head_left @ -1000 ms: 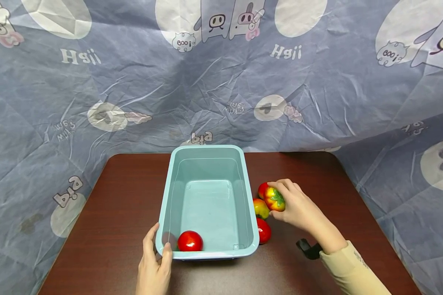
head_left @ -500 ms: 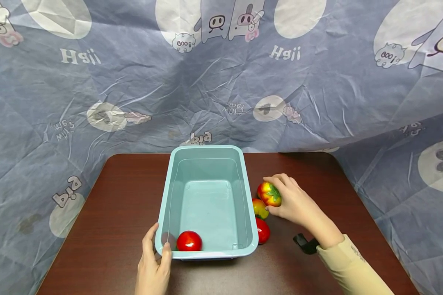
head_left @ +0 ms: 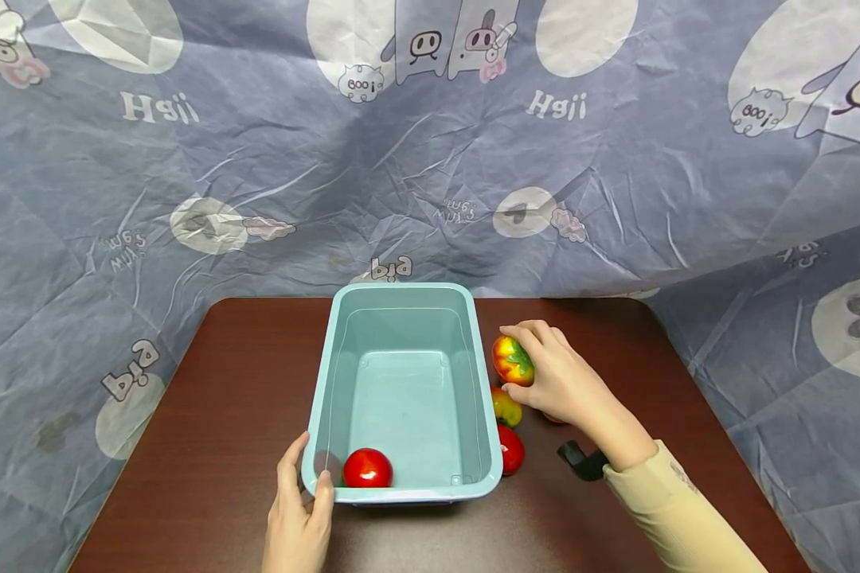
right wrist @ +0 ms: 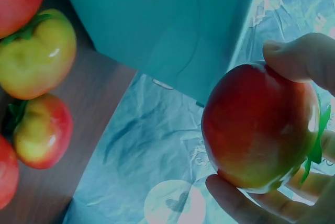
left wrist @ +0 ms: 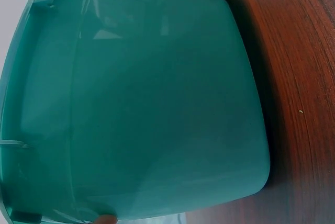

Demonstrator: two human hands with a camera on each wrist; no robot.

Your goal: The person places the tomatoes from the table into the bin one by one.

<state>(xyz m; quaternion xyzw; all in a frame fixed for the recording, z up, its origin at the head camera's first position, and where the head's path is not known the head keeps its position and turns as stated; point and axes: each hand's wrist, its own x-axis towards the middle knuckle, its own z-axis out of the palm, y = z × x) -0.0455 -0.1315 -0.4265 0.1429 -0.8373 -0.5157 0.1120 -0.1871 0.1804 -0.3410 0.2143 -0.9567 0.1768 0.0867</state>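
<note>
Red-yellow fruit (head_left: 511,362) has moved nearer the bin (head_left: 404,406).

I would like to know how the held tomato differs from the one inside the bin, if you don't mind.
The held tomato is mottled red and yellow, whereas the bin tomato looks mostly red. The held tomato is in the right grip, outside the light-blue bin; the bin tomato lies inside, unheld. Both are rounded and glossy.

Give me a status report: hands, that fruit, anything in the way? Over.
Left hand gripping bin at near left corner. Right hand holding red-and-yellow fruit, outside bin's right side. Bin wall between that fruit and the inside.
</note>
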